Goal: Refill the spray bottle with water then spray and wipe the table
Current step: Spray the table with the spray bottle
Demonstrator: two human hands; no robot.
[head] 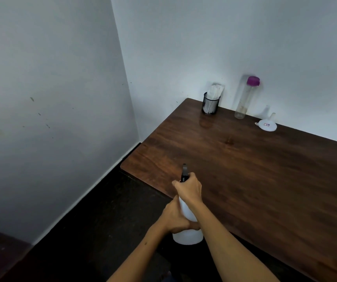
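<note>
The dark wooden table (255, 169) fills the right side of my view, set into a corner of pale walls (51, 78). At its near edge I hold the white spray bottle (188, 235) upright: my left hand (175, 218) is wrapped tight around its body, and my right hand (190, 189) is closed over the black spray head (184, 173) on top, whose nozzle points away from me. Far back against the wall stands a tall clear bottle with a purple cap (245, 98). To its left is a black mesh cup (210, 104) holding white paper. To its right, a small white funnel (266, 124) lies mouth-down on the wood.
</note>
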